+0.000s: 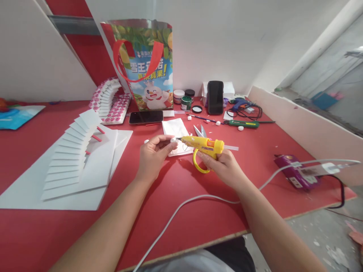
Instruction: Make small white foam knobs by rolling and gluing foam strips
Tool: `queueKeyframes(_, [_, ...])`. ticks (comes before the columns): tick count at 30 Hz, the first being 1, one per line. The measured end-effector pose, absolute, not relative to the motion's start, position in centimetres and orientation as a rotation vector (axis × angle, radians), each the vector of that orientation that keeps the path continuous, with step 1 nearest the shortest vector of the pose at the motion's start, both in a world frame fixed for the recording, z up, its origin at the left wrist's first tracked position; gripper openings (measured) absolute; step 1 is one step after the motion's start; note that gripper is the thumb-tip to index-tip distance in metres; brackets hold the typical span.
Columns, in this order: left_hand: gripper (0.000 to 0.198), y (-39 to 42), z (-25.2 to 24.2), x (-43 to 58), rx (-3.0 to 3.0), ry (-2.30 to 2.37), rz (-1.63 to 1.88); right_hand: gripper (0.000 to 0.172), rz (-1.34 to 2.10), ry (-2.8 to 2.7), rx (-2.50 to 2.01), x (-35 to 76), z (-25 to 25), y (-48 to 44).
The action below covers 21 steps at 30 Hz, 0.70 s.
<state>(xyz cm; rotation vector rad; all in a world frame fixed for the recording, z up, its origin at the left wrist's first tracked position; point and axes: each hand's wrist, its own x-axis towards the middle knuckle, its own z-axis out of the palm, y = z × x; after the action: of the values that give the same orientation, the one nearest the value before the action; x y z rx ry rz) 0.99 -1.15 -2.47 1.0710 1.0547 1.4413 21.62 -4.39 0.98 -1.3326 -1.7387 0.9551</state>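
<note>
Head view, watching from afar: closest to me, a white cable (204,195) curves over the red table (170,189). Past that I've got the right hand (227,166) wrapped around the grip of a yellow glue gun (202,143), mid-table, long axis pretty much sideways, nozzle aimed left. Left hand (151,156) has thumb and fingers pinched on a small white piece (173,141) by the tip; can't tell if they touch. Scissors (202,132) lie just beyond, then a printed bag (153,94) stands at the back.
</note>
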Motion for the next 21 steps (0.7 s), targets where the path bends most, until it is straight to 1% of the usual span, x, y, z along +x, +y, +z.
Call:
queueKeyframes(14, [0.032, -1.24, -2.10, 1.04, 1.048, 1.090, 1.453, 0.044, 0.956, -1.773, -1.353, 21.95, 0.88, -4.43])
queueKeyframes(21, [0.031, -1.33, -1.96, 0.99, 1.029, 1.111, 1.519, 0.037, 0.944, -1.730, -1.353, 22.19, 1.17, -4.54])
